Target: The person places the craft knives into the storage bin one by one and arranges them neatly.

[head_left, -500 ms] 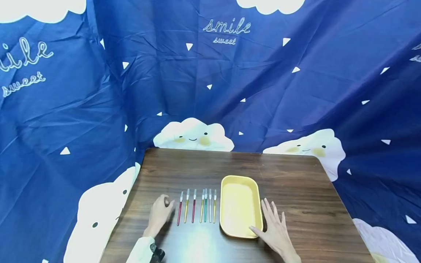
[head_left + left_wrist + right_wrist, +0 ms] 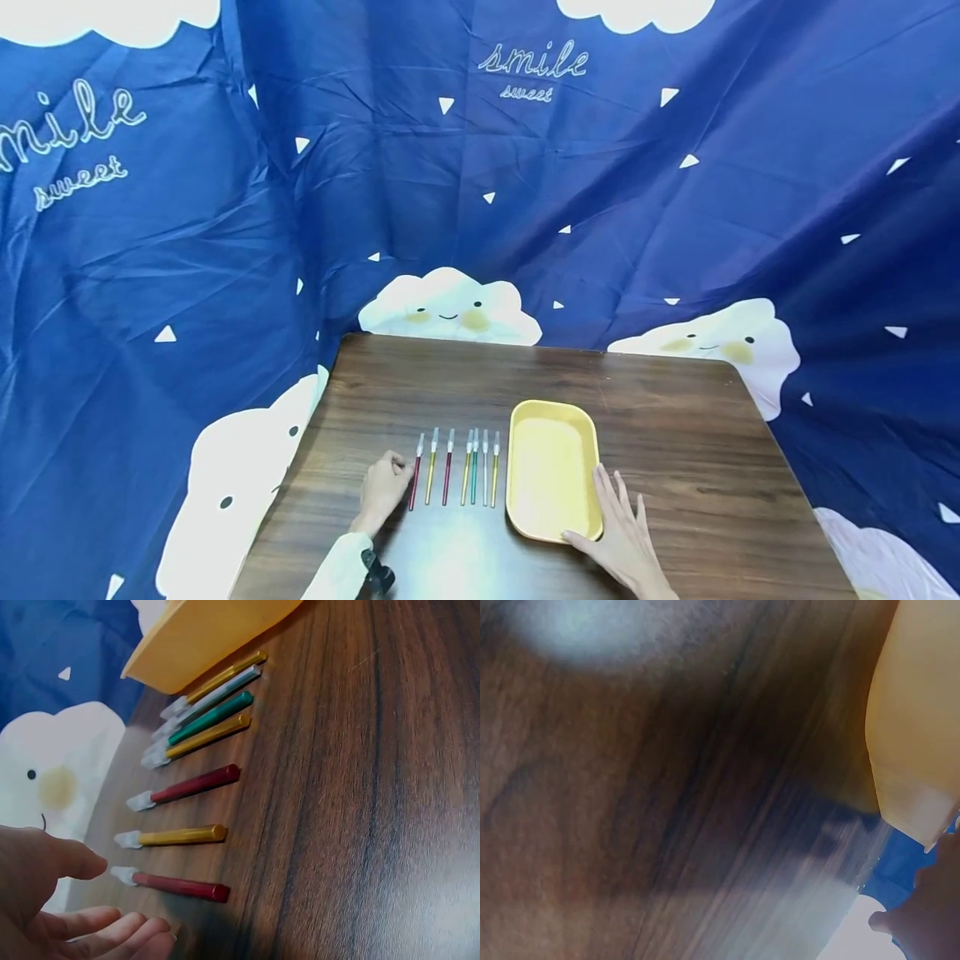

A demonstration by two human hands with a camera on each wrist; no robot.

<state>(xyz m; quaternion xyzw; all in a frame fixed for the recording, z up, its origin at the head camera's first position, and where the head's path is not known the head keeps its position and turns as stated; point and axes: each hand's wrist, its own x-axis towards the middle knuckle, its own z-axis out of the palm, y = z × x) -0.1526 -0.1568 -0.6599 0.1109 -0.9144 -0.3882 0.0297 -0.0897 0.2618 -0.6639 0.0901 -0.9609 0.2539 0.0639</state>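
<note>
Several slim craft knives with clear caps lie side by side on the table, caps pointing away from me. Beside the leftmost red craft knife [image 2: 415, 485] is my left hand [image 2: 384, 493]. In the left wrist view the thumb [image 2: 79, 859] and fingers are spread apart near that knife's cap [image 2: 124, 875], with nothing held between them. To the right of the row stands a yellow tray [image 2: 553, 475]. My right hand [image 2: 624, 542] rests at its lower right side, fingers extended along the outer wall and thumb at the near rim.
The row continues with a gold knife [image 2: 431, 477], another red one [image 2: 447, 479], then gold, green [image 2: 474, 471], silver and gold ones set closer together. All lie on a dark wood table [image 2: 675, 433] with a blue cloud-print curtain [image 2: 420, 167] behind it.
My left hand has moved right, up to the leftmost red craft knife. The right hand sits closer against the tray's side. The head view has shifted slightly.
</note>
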